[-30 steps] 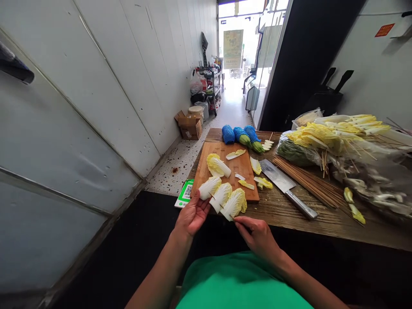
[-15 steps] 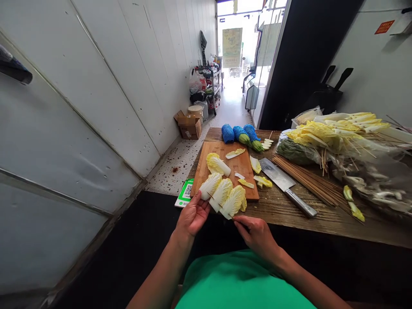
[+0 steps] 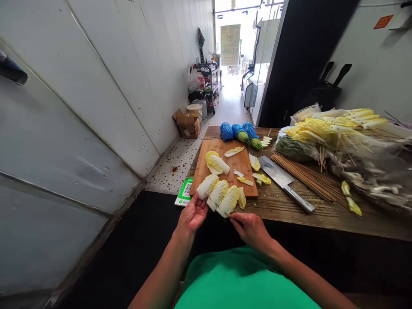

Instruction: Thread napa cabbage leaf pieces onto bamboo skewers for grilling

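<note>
Three cabbage leaves [image 3: 218, 194] sit threaded on a skewer [image 3: 222, 207] pinched closed between both hands, left hand [image 3: 192, 214] and right hand [image 3: 249, 228]; loose grip might let them slide off.

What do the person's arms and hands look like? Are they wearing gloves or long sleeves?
No gloves and no long sleeves. The left hand and right hand are bare, and so are both forearms up to the bottom of the picture. No rings, watch or bracelet show. Between the arms you can see a bright green garment.
</note>
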{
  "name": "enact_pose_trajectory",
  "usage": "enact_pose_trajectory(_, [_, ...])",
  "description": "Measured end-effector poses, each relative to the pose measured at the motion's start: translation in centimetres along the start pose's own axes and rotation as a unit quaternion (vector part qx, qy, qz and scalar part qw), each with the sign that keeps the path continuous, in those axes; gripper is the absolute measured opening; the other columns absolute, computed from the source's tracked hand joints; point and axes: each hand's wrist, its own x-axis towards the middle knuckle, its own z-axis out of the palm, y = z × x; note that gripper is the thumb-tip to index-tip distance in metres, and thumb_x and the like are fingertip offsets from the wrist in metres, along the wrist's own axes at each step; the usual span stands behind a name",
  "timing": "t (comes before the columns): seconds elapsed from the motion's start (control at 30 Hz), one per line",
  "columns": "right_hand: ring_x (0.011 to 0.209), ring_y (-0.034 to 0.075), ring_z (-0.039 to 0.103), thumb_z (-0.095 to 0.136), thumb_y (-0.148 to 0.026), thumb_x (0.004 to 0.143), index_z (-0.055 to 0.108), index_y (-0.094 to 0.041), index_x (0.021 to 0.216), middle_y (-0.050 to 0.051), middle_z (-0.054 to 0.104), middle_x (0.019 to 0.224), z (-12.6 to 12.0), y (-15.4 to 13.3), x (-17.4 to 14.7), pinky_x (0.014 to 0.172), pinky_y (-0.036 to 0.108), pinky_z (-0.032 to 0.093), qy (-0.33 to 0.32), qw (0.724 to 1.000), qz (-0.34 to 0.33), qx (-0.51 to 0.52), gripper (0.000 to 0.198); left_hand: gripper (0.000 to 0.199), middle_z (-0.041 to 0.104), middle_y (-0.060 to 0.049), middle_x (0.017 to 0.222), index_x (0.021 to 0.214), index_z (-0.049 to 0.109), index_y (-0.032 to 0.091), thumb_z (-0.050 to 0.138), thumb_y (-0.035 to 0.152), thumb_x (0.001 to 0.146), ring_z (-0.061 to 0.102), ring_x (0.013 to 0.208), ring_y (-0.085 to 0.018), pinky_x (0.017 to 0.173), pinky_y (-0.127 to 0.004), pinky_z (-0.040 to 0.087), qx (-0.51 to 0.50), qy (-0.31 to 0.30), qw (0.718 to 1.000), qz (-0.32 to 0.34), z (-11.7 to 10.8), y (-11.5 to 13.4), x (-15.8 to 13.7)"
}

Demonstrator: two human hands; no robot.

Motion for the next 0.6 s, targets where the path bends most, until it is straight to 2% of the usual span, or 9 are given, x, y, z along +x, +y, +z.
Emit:
enact_pose_trajectory(0.2, [0.079, 0.017, 0.068, 0.05, -0.021, 0.084, 0.07, -0.024, 0.093, 0.003, 0.072, 0.09, 0.6, -0.11, 0.49, 0.067, 0.021, 0.047, 0.01, 0.999, -0.001, -0.03, 0.022, 0.022, 0.071, -0.008, 0.086, 0.106, 0.058, 0.015, 0.047, 0.014, 0.087, 0.067, 0.083, -0.019, 0.078, -0.033, 0.054, 0.01, -0.014, 1.0, 0.001, -0.22, 0.22, 0.33])
enact_pose_trajectory(0.43, [0.077, 0.016, 0.067, 0.051, -0.018, 0.083, 0.07, -0.025, 0.09, 0.003, 0.073, 0.085, 0.57, -0.05, 0.31, 0.066, 0.02, 0.046, 0.024, 0.999, -0.009, -0.027, 0.021, 0.02, 0.071, -0.009, 0.084, 0.103, 0.058, 0.013, 0.045, 0.015, 0.088, 0.066, 0.087, -0.02, 0.08, -0.036, 0.053, 0.037, -0.024, 0.999, 0.008, 0.1, 0.41, 0.21])
enact_pose_trajectory(0.6, [0.08, 0.017, 0.068, 0.049, -0.017, 0.083, 0.069, -0.024, 0.092, 0.003, 0.073, 0.088, 0.21, -0.39, 0.05, 0.068, 0.021, 0.048, 0.021, 0.999, -0.012, -0.022, 0.023, 0.019, 0.071, -0.008, 0.085, 0.103, 0.058, 0.015, 0.047, 0.014, 0.087, 0.067, 0.083, -0.018, 0.077, -0.032, 0.054, 0.037, -0.025, 0.999, 0.013, 0.03, 0.24, 0.13])
